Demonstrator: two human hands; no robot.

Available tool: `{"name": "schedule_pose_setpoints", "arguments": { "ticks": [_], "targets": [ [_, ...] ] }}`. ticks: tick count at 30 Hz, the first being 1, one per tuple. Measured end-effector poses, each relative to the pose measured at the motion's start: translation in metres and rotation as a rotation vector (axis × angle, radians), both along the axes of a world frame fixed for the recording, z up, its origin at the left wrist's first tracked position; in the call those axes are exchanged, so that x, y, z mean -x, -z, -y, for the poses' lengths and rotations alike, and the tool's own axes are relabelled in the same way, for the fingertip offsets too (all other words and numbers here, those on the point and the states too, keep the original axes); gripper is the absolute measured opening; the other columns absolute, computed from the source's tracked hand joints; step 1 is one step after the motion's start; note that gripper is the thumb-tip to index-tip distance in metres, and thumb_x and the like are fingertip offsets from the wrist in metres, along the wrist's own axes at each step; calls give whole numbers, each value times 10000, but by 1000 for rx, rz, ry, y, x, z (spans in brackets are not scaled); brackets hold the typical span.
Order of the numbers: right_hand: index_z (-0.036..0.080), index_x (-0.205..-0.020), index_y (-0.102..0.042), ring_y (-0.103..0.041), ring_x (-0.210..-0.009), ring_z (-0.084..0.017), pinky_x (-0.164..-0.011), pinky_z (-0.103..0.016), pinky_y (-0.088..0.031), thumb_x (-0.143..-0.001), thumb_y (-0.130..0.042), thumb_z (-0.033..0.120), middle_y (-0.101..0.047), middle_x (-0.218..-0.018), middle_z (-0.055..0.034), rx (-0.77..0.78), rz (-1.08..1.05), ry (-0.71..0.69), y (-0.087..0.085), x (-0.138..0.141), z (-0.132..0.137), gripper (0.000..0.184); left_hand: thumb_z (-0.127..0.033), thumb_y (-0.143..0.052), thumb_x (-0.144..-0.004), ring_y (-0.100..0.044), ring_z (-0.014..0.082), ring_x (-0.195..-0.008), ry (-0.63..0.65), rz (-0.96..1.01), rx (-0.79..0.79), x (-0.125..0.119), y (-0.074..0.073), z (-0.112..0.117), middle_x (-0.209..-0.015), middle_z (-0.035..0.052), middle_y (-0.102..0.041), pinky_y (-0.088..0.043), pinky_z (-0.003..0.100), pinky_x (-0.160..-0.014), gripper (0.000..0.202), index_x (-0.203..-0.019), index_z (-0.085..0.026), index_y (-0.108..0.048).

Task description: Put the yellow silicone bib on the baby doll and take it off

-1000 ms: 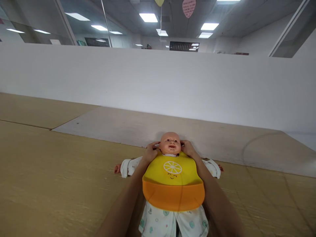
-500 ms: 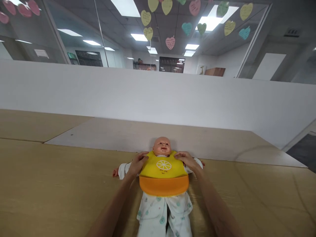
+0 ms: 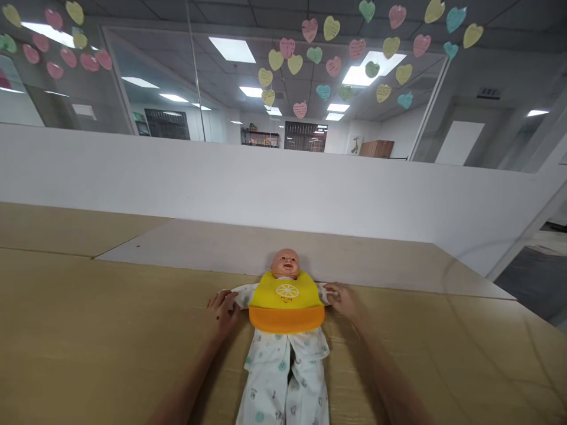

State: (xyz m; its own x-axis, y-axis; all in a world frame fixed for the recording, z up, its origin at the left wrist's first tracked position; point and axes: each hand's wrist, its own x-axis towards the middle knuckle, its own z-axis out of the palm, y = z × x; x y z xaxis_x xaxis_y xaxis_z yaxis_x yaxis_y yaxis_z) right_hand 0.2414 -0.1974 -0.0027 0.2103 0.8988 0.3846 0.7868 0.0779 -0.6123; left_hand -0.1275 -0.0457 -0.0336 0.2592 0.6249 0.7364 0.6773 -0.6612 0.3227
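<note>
A baby doll [image 3: 286, 264] lies on its back with its arms spread out. It has a white patterned outfit [image 3: 283, 378] and a yellow bib [image 3: 268, 288] with a citrus slice and a smiling face printed on it. The bib's orange catch pocket [image 3: 287, 319] lies across the doll's belly. My left hand [image 3: 225, 309] is curled over the doll's sleeved arm at the left, hiding most of the doll's hand. At the right, my right hand [image 3: 345, 301] has its bent fingers on the other sleeve, and that doll hand is hidden too.
The doll lies on a tan tabletop [image 3: 110, 342], with a paler panel [image 3: 376, 258] behind its head. Beyond stands a white low wall [image 3: 266, 189] with glass above it, dotted with heart-shaped notes [image 3: 300, 110]. A dark floor area shows at the right.
Both my hands have left the upper edges of the bib and moved outward onto the doll's arms. The camera view has tilted up slightly.
</note>
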Motion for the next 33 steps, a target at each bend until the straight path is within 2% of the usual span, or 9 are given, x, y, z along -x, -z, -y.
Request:
{"name": "schedule_pose_setpoints", "arguments": {
  "ticks": [2,4,7,9,13,19,25,29,33],
  "targets": [
    [170,-1104,-643,-519,-1107,-253,-964,-405,-391,-790,-520,282,-618,-1165,-96,28,207,69,4,-3,4,355,-203,-525,-779,-588,250,-913,25,-95,-109,3,3,-1,-995,106,-637,-461,388,-819,229,-960,-186,-665],
    [194,-1212,-593,-390,-1261,-312,-1026,-464,-322,-835,-522,391,-527,-1318,-92,95,346,142,10,-4,7,431,-237,-556,-775,-565,265,-963,17,-153,-164,6,3,-3,-1044,113,-618,-458,404,-838,251,-998,-192,-661],
    [244,-1326,-498,-270,-1336,-365,-1033,-531,-269,-891,-437,496,-440,-1412,-60,174,433,216,18,-7,10,506,-321,-597,-768,-508,306,-1094,-31,-185,-183,8,4,-7,-1168,125,-593,-430,443,-889,307,-1050,-211,-652],
    [258,-1343,-473,-326,-1303,-342,-1015,-516,-288,-916,-395,498,-466,-1388,-52,172,456,233,22,-9,11,496,-368,-609,-773,-476,328,-1151,-36,-202,-171,9,5,-11,-1208,117,-600,-403,468,-919,334,-1073,-226,-652],
    [230,-1282,-531,-464,-1156,-265,-963,-431,-339,-934,-407,443,-569,-1262,-68,110,499,300,25,-10,12,426,-363,-573,-826,-499,320,-1129,-15,-257,-168,8,5,-15,-1110,78,-682,-379,477,-930,252,-1016,-240,-683],
    [226,-1163,-630,-511,-1032,-268,-879,-394,-347,-914,-467,433,-645,-1102,-91,42,558,449,28,-4,19,363,-310,-525,-867,-493,313,-1115,-109,-288,-165,-1,2,-10,-1117,74,-680,-328,491,-952,204,-944,-225,-694],
    [215,-1065,-679,-525,-963,-260,-847,-369,-327,-903,-480,466,-669,-986,-90,-1,547,478,24,5,33,359,-296,-485,-890,-477,325,-1094,-138,-285,-178,-3,2,-11,-1070,78,-688,-308,491,-949,224,-941,-200,-681],
    [207,-1056,-676,-518,-977,-262,-857,-373,-330,-900,-488,448,-662,-986,-94,0,551,493,24,9,35,344,-264,-472,-881,-469,323,-1100,-133,-291,-205,-5,3,-11,-1106,96,-657,-333,471,-934,211,-933,-192,-663],
    [199,-1111,-649,-497,-1041,-271,-895,-383,-337,-880,-509,421,-633,-1100,-98,-14,556,479,25,10,33,350,-184,-464,-843,-453,313,-1134,-75,-266,-233,-14,4,-1,-1176,142,-593,-364,459,-929,286,-1084,-181,-618]
  ]
}}
